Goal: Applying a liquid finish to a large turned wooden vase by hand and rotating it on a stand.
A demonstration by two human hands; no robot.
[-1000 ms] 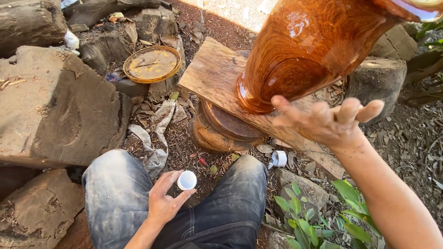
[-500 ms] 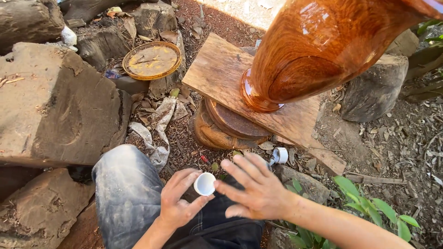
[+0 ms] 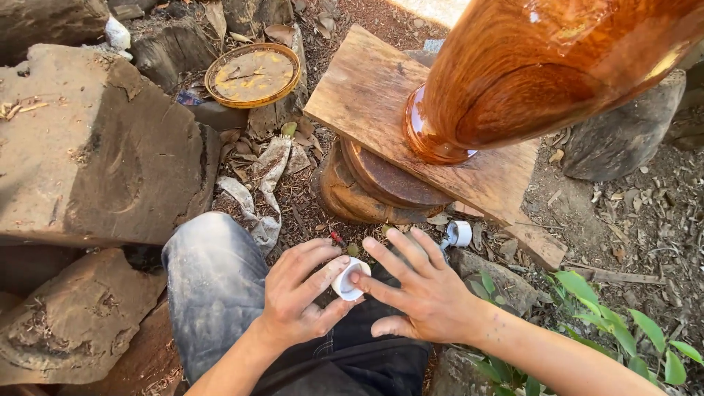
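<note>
The right hand [image 3: 425,293] has come down off the big glossy wooden vase [image 3: 543,73] since a second ago and now sits low over the lap, fingers spread, index fingertip pressed onto the small white cap [image 3: 347,279]. The left hand [image 3: 301,297] has closed in a touch too, curled round that cap with thumb and fingers pinching its rim. So the cap sits between the two hands, just above the dusty jeans [image 3: 213,286], near the bottom centre.

Risks, as I read them: the cap is held only at its edge, and a push from that right fingertip could tip it out and drop it into the leaf litter. Whatever is in it could smear onto the jeans. The vase stands unattended on the sloping plank [image 3: 381,95], far right, with no hand on it; a knock to the plank or the round wooden block [image 3: 367,191] beneath could rock it.

Count: one vase, one plank, two hands, one white cap in hand, one small white tube or bottle [image 3: 458,233] lying on the ground just right of the hands, one round yellowish tin lid [image 3: 253,75] far left, one crumpled rag [image 3: 264,191].
</note>
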